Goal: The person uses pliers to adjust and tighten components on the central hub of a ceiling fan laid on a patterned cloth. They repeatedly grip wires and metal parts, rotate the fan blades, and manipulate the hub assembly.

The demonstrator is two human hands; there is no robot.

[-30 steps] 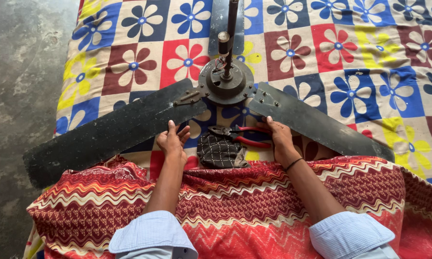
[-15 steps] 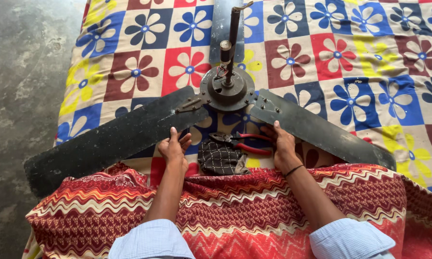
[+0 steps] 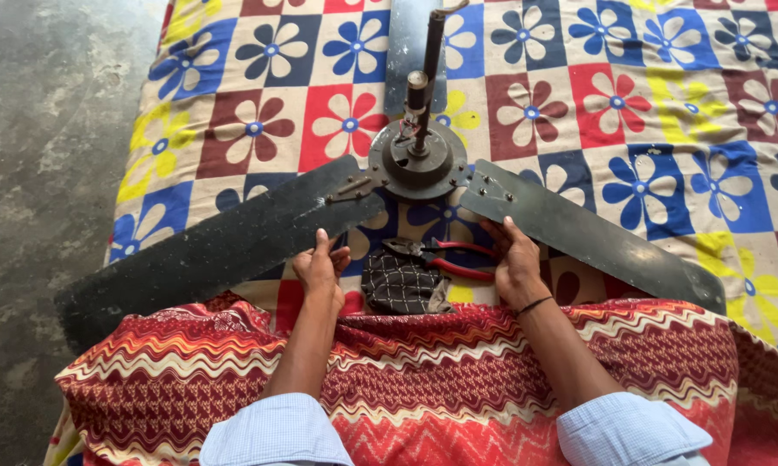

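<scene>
Ceiling fan (image 3: 419, 160), dark and dusty, lies flat on a flower-patterned quilt (image 3: 665, 112) in red, blue, yellow and maroon squares. Its round motor hub (image 3: 417, 161) sits near the middle of the quilt, with the down rod (image 3: 428, 56) pointing away toward the far side. One long blade (image 3: 207, 255) stretches out to the near left, reaching past the quilt's edge over the grey concrete floor (image 3: 35, 173); another blade (image 3: 592, 237) runs to the near right.

The person's left hand (image 3: 320, 267) rests on the near edge of the left blade, close to where it joins the hub, fingers curled loosely over the edge. The right hand (image 3: 514, 263) lies against the near edge of the right blade, fingers spread open and flat on the metal, with a thin dark band at the wrist. Neither hand grips a tool.

Between the two hands, on the quilt just on the near side of the hub, lie red-handled pliers (image 3: 449, 257), touching a small dark checked cloth (image 3: 402, 285). A red zigzag-patterned cloth (image 3: 458, 380) covers the person's lap at the near side, its edge overlapping the quilt, and both light blue sleeves (image 3: 277, 431) show at the bottom.
</scene>
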